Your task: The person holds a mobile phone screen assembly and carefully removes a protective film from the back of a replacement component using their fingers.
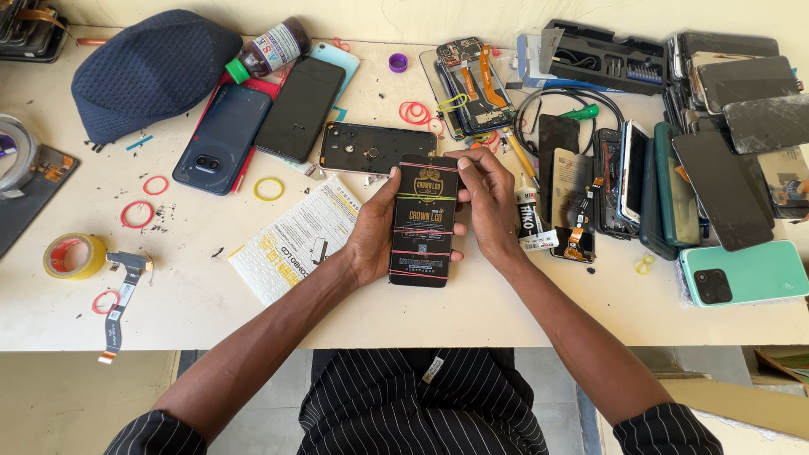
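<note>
The pale surface (506,324) fills most of the view, littered with phone parts. At about ten o'clock lies a dark blue mesh cap (152,67), the biggest loose thing on it. At three o'clock a crowd of dark phones and cracked screens (725,109) overlaps in a heap, with a mint-green phone (746,274) at its lower edge. At eleven o'clock a dark blue phone back (221,139) lies beside a black phone back (301,108), and a black phone frame (377,147) sits just past them toward the centre. A white printed box sleeve (291,244) lies tilted at about nine o'clock of the hands, touching the left wrist.

At the centre both hands hold a black phone screen panel (424,219), upright in the view and bound with thin rubber bands, just above the surface. The left hand (375,232) cups it from the nine o'clock side, fingers wrapped round its back and thumb on the edge. The right hand (490,206) grips its three o'clock edge near the top, fingers curled onto the face.

Smaller things: a yellow tape roll (74,255) at nine o'clock, a small glue bottle (531,221) just beside the right hand, a brown bottle with a green cap (268,49) at twelve o'clock, and red and yellow rubber bands (154,185) scattered at ten o'clock.
</note>
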